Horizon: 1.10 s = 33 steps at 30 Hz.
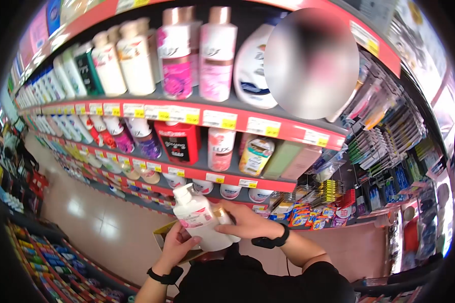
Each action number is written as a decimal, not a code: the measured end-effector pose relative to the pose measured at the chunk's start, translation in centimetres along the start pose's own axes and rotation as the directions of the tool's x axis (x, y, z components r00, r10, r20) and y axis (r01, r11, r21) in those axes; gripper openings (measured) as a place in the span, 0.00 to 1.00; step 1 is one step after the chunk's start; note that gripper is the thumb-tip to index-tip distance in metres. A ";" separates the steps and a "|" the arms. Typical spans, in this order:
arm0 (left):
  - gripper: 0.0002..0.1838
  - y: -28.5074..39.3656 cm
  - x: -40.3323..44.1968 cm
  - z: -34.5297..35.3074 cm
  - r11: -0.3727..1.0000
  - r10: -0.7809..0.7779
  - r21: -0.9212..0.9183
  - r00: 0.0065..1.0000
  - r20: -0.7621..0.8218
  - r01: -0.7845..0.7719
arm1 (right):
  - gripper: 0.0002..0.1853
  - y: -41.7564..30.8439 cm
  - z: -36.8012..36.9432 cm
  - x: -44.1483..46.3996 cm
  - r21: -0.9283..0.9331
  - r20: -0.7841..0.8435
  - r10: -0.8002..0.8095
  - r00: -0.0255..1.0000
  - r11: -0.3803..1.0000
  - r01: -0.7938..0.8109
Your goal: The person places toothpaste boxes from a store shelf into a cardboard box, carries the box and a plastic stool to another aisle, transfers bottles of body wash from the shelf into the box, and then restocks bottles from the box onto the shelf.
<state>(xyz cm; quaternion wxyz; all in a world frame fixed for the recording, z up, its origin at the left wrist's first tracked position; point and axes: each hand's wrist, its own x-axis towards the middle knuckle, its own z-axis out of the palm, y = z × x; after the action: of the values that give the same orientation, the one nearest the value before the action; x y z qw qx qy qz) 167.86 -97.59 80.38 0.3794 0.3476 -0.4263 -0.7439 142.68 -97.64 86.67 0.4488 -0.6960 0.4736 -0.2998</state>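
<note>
A white pump bottle (196, 217) with a pink label is held in front of my body, its pump at the top left. My left hand (178, 244) grips the lower left side of this bottle, thumb across its front. On the right, my right hand (247, 222) is closed around a second bottle with a gold-coloured cap (221, 214), which stands close against the white one. The lower part of that second bottle is mostly hidden by my right hand. Behind and below my left hand is an open yellowish box (162, 233), partly covered by the hand and the bottle.
Shelves (227, 119) with red price strips hold rows of bottles ahead. A red bottle (178, 143) and a pink bottle (221, 149) stand on the middle shelf. Hanging packs fill a rack at the right. More shelved goods (50, 257) line the lower left, beside the tiled floor.
</note>
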 end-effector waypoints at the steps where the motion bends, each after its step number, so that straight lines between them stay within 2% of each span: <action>1: 0.30 1.3 0.8 1.2 0.986 0.113 0.111 0.990 0.079 -0.122 | 0.25 -1.1 -1.6 -0.9 -0.001 -0.041 -0.070 0.997 0.998 0.070; 2: 0.30 2.7 1.6 2.4 0.946 0.215 0.208 0.962 0.170 -0.248 | 0.26 -2.1 -3.1 -1.8 -0.007 -0.081 -0.140 0.987 0.990 0.140; 3: 0.28 4.0 2.3 3.8 0.903 0.276 0.284 0.942 0.193 -0.323 | 0.26 -2.6 -4.4 -2.7 -0.033 -0.143 -0.185 0.972 0.983 0.182; 4: 0.28 5.3 2.8 5.2 0.895 0.279 0.297 0.938 0.206 -0.331 | 0.26 -3.1 -5.6 -3.7 -0.062 -0.201 -0.230 0.952 0.973 0.222; 6: 0.27 8.0 4.1 8.0 0.686 0.380 0.512 0.855 0.354 -0.517 | 0.29 -3.7 -7.7 -5.6 -0.008 -0.289 -0.266 0.919 0.961 0.276; 7: 0.27 10.1 4.3 10.7 0.583 0.431 0.550 0.801 0.414 -0.598 | 0.30 -4.1 -9.0 -6.7 -0.075 -0.316 -0.297 0.901 0.955 0.288; 8: 0.27 11.4 4.6 12.8 0.575 0.432 0.553 0.798 0.420 -0.603 | 0.31 -4.4 -10.3 -7.8 -0.143 -0.337 -0.329 0.882 0.944 0.298; 10: 0.24 13.3 5.3 16.2 0.433 0.490 0.544 0.694 0.528 -0.719 | 0.29 -4.2 -12.3 -9.8 -0.191 -0.429 -0.412 0.804 0.911 0.365; 11: 0.24 14.4 5.8 17.6 0.428 0.489 0.546 0.693 0.531 -0.720 | 0.29 -3.9 -13.0 -10.5 -0.204 -0.481 -0.460 0.746 0.887 0.415; 12: 0.22 15.5 6.4 18.9 0.296 0.510 0.532 0.603 0.614 -0.793 | 0.29 -3.5 -13.9 -11.2 -0.222 -0.529 -0.504 0.683 0.859 0.461; 13: 0.20 16.5 6.9 20.2 0.159 0.514 0.502 0.506 0.693 -0.850 | 0.30 -4.0 -15.4 -12.0 -0.333 -0.477 -0.572 0.667 0.820 0.466; 14: 0.15 17.2 7.2 21.6 0.161 0.575 0.484 0.480 0.663 -0.860 | 0.30 -5.0 -15.0 -12.2 -0.131 -0.654 -0.483 0.582 0.831 0.541; 16: 0.16 18.4 8.3 23.3 0.256 0.623 0.499 0.536 0.569 -0.828 | 0.32 -4.5 -17.1 -13.7 -0.141 -0.677 -0.477 0.561 0.831 0.537; 18: 0.22 20.3 9.5 25.5 0.100 0.719 0.537 0.434 0.542 -0.837 | 0.33 -4.2 -19.2 -14.6 -0.204 -0.712 -0.517 0.475 0.800 0.565; 20: 0.31 22.2 10.0 27.3 -0.023 0.724 0.658 0.441 0.531 -0.753 | 0.36 -4.4 -20.6 -14.7 -0.265 -0.743 -0.542 0.393 0.777 0.571; 21: 0.31 22.8 11.1 27.8 -0.024 0.725 0.661 0.442 0.528 -0.750 | 0.39 -4.3 -21.5 -15.2 -0.273 -0.727 -0.530 0.436 0.807 0.524; 22: 0.34 23.1 12.4 28.0 -0.163 0.760 0.683 0.351 0.547 -0.712 | 0.40 -4.3 -22.2 -15.3 -0.273 -0.718 -0.521 0.462 0.821 0.501; 23: 0.35 23.6 13.1 28.3 -0.232 0.771 0.694 0.306 0.559 -0.682 | 0.41 -4.3 -22.9 -15.3 -0.274 -0.707 -0.512 0.488 0.834 0.478; 24: 0.37 24.1 13.7 28.6 -0.297 0.780 0.704 0.261 0.568 -0.645 | 0.40 -4.4 -23.5 -15.0 -0.298 -0.706 -0.531 0.468 0.823 0.483; 26: 0.39 24.9 14.4 29.2 -0.266 0.740 0.723 0.345 0.577 -0.638 | 0.39 -4.4 -24.4 -14.2 -0.314 -0.706 -0.544 0.453 0.814 0.489; 27: 0.40 25.3 14.7 29.4 -0.333 0.743 0.712 0.293 0.602 -0.619 | 0.37 -4.3 -24.7 -13.8 -0.290 -0.700 -0.561 0.442 0.789 0.542; 28: 0.40 25.7 15.2 29.6 -0.333 0.743 0.715 0.296 0.600 -0.614 | 0.34 -4.3 -25.1 -13.4 -0.266 -0.694 -0.578 0.429 0.760 0.593; 30: 0.34 26.3 16.1 29.9 -0.374 0.693 0.680 0.297 0.657 -0.631 | 0.34 -4.5 -25.9 -12.8 -0.236 -0.682 -0.558 0.473 0.780 0.580; 31: 0.34 26.6 16.4 30.0 -0.373 0.693 0.683 0.302 0.655 -0.628 | 0.35 -4.5 -26.1 -12.3 -0.296 -0.664 -0.591 0.457 0.770 0.565; 33: 0.28 27.0 16.8 30.3 -0.469 0.685 0.668 0.240 0.688 -0.577 | 0.35 -4.3 -27.0 -11.5 -0.351 -0.627 -0.630 0.458 0.753 0.556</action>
<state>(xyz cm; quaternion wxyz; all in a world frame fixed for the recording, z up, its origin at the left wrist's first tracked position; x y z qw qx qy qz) 141.72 -110.25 113.37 0.4638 0.1762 -0.8597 0.1217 117.36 -95.46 101.95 0.0617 -0.6635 0.3498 -0.6585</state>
